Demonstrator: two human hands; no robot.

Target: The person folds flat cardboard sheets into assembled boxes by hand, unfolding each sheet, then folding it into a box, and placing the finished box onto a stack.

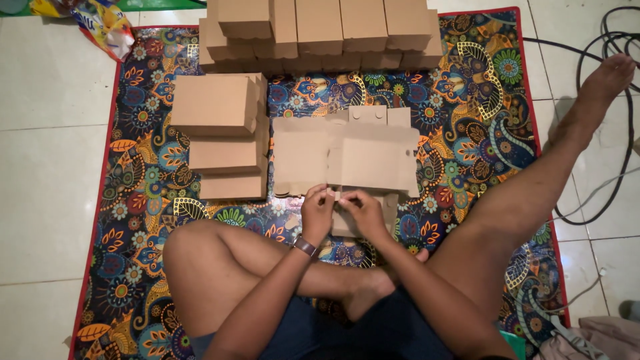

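Note:
A flat, unfolded brown cardboard box blank [347,157] lies on the patterned mat in front of me. My left hand [317,212] pinches its near edge, fingers bent on a flap. My right hand [362,212] grips the same near flap right beside it, the two hands almost touching. A watch sits on my left wrist. The blank's near flaps are partly hidden under my hands.
Folded brown boxes are stacked at the left [223,137] and in a row at the mat's far edge [320,33]. The colourful mat [467,120] lies on white tiles. My legs frame the work spot, right leg stretched out. Black cables [610,100] run at right.

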